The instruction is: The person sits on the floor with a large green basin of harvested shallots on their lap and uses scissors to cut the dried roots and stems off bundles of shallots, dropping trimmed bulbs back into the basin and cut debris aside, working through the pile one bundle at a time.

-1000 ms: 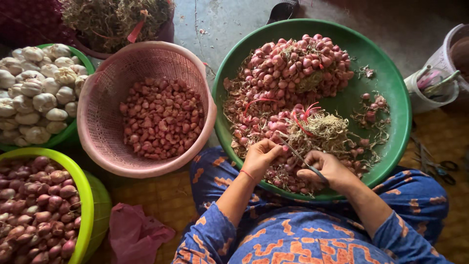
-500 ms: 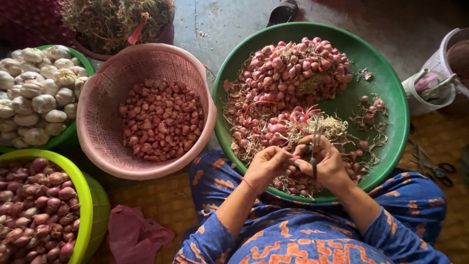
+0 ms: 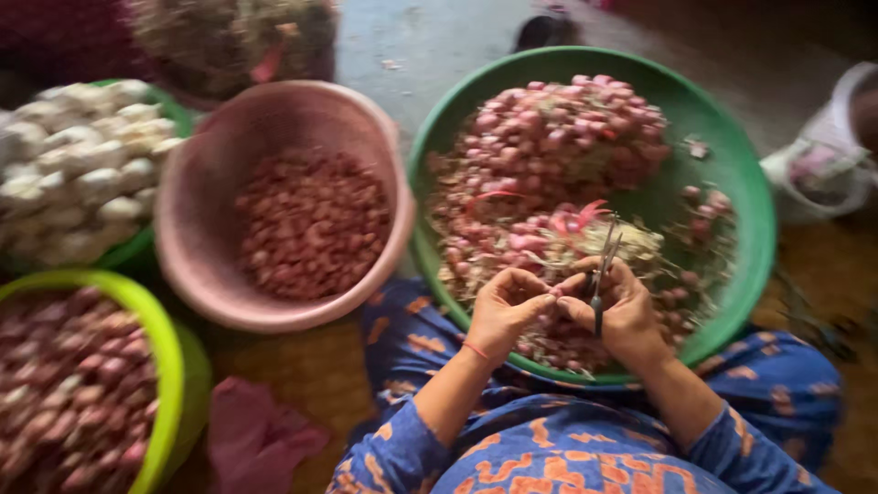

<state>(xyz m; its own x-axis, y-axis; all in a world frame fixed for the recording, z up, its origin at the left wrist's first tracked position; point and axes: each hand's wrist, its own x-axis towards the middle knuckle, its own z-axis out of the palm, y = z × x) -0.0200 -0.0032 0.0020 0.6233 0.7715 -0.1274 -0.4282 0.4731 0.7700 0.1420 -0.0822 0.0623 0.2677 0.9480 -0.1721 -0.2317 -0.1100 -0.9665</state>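
Sitting at nine o'clock, a round pink plastic basin [image 3: 197,197] holds peeled shallots [image 3: 311,224]; at centre the left hand [image 3: 503,311] pinches a small bulb, right hand [image 3: 626,316] clenched on thin metal scissors [image 3: 604,265] over the green tray [image 3: 732,174]

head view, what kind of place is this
Likely a market or home floor spot for sorting produce: a green basin heaped with shallots, a pink basket of trimmed ones, and a bowl of garlic.
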